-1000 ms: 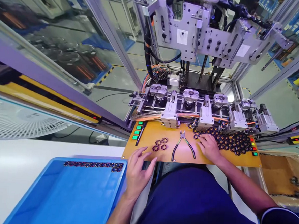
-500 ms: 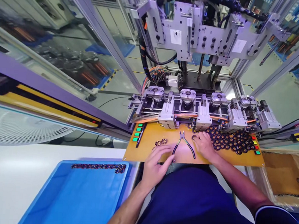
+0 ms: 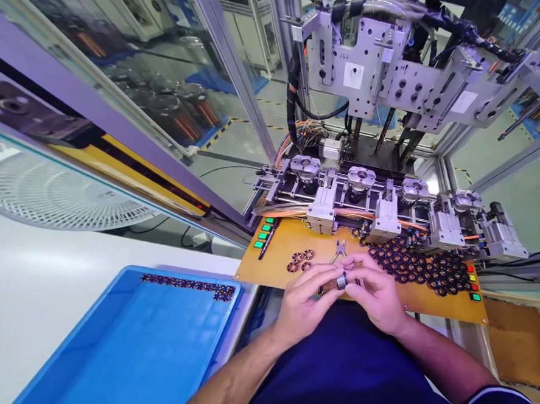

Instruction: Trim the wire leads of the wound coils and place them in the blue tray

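Note:
In front of my body, my left hand (image 3: 304, 304) and my right hand (image 3: 381, 296) meet over the near edge of the yellow board (image 3: 270, 272). Between their fingertips is a small ring-shaped stator core (image 3: 341, 282), its greyish outer side facing me. Both hands are closed on it. Just behind the fingers lie cutting pliers (image 3: 341, 248), jaws pointing away; their handles are mostly covered. Several loose stator cores (image 3: 297, 258) with copper-coloured windings rest left of the pliers. Many more dark stator cores (image 3: 417, 264) crowd together to the right of my right hand.
A winding machine (image 3: 360, 180) with metal fixtures stands behind the board. Green buttons (image 3: 262, 235) and a dark pen-like tool (image 3: 267, 241) are at the board's left. A blue tray (image 3: 151, 341) with a row of cores lies left, near a white fan (image 3: 69, 193). A cardboard box (image 3: 518, 339) sits right.
My right hand has come left and toward me from beside the pile, bringing a stator core. My left hand has moved right to meet it, fingers closing on the core. The view has shifted.

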`<state>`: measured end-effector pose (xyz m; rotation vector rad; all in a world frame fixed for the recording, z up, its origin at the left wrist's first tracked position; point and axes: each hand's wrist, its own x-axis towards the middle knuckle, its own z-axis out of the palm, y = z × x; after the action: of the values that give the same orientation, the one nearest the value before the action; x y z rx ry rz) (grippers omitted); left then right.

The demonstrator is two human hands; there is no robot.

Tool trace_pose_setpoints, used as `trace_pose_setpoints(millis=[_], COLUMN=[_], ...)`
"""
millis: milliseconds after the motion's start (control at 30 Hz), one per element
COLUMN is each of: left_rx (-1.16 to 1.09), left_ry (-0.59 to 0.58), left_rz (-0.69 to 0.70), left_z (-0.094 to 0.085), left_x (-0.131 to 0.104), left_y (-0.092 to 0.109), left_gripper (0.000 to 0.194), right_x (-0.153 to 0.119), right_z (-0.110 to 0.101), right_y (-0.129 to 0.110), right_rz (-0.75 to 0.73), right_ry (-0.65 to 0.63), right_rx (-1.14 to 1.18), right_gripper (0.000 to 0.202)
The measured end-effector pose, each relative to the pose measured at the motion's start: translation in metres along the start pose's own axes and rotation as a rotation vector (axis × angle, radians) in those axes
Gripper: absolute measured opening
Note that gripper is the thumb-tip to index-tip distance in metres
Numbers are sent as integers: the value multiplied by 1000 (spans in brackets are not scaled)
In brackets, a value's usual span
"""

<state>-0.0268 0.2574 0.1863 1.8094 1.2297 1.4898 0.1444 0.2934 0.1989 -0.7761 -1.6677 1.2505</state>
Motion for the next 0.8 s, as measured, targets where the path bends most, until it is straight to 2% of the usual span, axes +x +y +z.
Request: trace_pose_setpoints(millis=[200, 300, 400, 467, 567, 667, 733, 800], left_rx=[91, 192, 273, 245, 165, 113, 83, 67], left_ry=[57, 102, 191, 237, 257, 250, 250, 263], left_rz=[33, 43, -76, -239, -400, -421, -420, -416], left_z=[-4, -13, -23, -25, -20, -8, -2, 1], left_x=[0, -8, -23, -35, -47, -50, -49, -48], left_y=[-8, -26, -60, -85, -113, -127, -130, -132], left_gripper=[33, 43, 57, 60, 62, 61, 60, 60], right_x=[11, 32, 81, 127, 202, 261, 285, 296], right_z=[7, 1, -12, -19, -19, -7, 2, 9], right_y=[3, 0, -5, -6, 4, 23, 34, 43], right_rz=[55, 41, -106, -255, -342, -363, -375, -381], right_ry=[-77, -170, -240, -274, -295, -339, -387, -438], right_rx=[37, -17, -248, -476, -635, -750, -825, -894], right_gripper=[13, 12, 14, 15, 14, 12, 13, 15])
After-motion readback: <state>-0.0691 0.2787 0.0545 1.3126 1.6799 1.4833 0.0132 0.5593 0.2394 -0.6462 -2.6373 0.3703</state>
